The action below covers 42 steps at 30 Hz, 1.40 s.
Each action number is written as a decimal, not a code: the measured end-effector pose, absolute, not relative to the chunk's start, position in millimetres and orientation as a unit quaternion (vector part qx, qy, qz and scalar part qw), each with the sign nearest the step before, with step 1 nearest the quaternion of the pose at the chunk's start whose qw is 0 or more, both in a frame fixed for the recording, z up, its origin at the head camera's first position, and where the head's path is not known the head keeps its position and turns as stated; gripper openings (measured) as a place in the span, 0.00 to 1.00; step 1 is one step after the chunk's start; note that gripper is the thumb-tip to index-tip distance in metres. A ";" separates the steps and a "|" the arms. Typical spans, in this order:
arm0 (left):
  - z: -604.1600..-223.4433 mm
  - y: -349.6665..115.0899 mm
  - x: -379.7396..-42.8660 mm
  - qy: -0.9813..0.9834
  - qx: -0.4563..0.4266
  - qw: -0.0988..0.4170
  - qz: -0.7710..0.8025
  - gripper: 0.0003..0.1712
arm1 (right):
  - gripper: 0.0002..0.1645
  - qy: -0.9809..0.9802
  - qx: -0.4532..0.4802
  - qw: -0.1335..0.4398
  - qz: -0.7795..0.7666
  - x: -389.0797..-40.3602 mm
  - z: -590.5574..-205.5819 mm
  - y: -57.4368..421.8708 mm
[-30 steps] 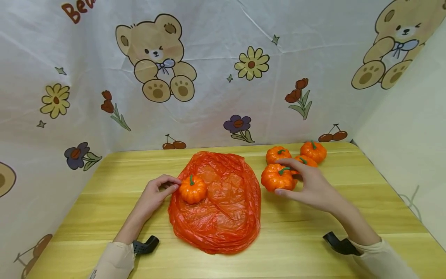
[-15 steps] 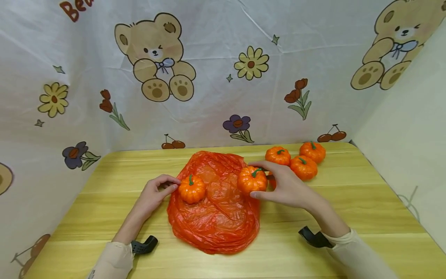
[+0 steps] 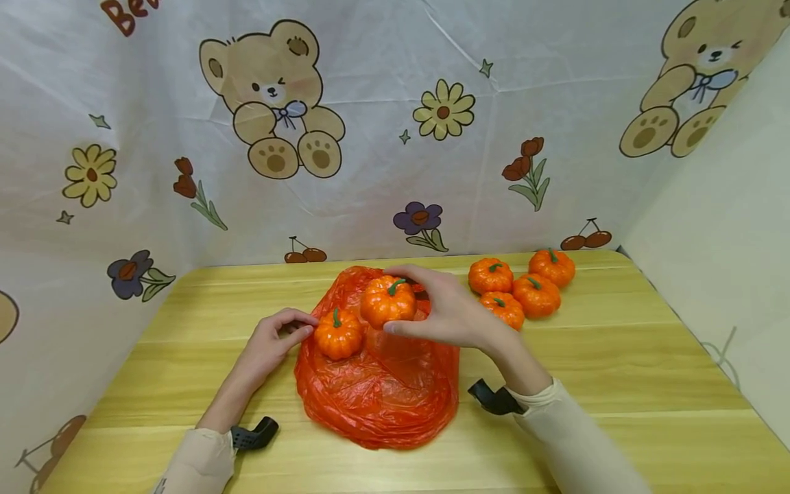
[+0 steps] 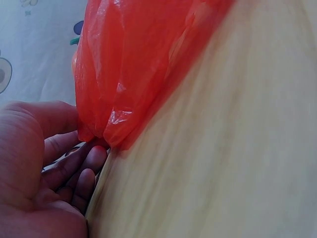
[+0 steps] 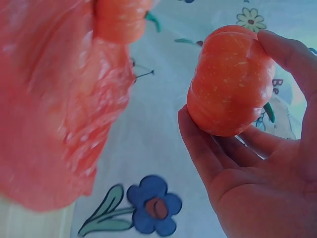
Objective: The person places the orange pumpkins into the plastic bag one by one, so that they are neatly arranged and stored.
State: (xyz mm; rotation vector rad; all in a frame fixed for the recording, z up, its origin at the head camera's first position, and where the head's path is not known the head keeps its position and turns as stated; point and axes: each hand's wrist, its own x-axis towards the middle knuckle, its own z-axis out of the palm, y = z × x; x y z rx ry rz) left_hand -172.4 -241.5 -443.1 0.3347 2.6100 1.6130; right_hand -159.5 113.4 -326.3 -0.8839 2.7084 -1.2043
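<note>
Head view: right hand (image 3: 447, 312) has just come in over the red bag (image 3: 382, 398), grip curled round the held pumpkin (image 3: 387, 302). Reads as mid-transfer, not yet set down. Half a second ago the held pumpkin was at the bag's right edge; now beside the resting pumpkin (image 3: 338, 334) on the bag's left. Pumpkin cluster (image 3: 537, 296) on the counter (image 3: 617, 384) less covered, four showing.

Left wrist view: left hand (image 4: 47, 163) appears to pinch the bag's edge.

Right wrist view: thumb and fingers hold the pumpkin's sides, apart from the bag.
</note>
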 end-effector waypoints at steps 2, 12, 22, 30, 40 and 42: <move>-443.0 -241.6 -172.6 0.845 0.109 0.027 0.523 0.11 | 0.47 0.873 -0.292 0.023 -0.389 -160.6 -324.4 107.2; -446.5 -236.8 -175.0 0.844 0.113 0.036 0.523 0.10 | 0.46 0.864 -0.312 0.028 -0.393 -159.3 -343.2 96.8; -445.2 -238.0 -174.3 0.851 0.106 0.030 0.513 0.10 | 0.45 0.861 -0.328 0.049 -0.386 -152.5 -356.1 80.3; -444.7 -241.7 -173.6 0.850 0.101 0.028 0.516 0.10 | 0.44 0.864 -0.333 0.080 -0.368 -140.7 -366.4 68.0; -441.8 -243.0 -172.8 0.850 0.100 0.027 0.517 0.09 | 0.42 0.868 -0.338 0.091 -0.353 -137.0 -371.8 58.4; -441.5 -242.7 -172.6 0.849 0.100 0.027 0.519 0.09 | 0.43 0.867 -0.339 0.091 -0.353 -135.9 -373.2 57.1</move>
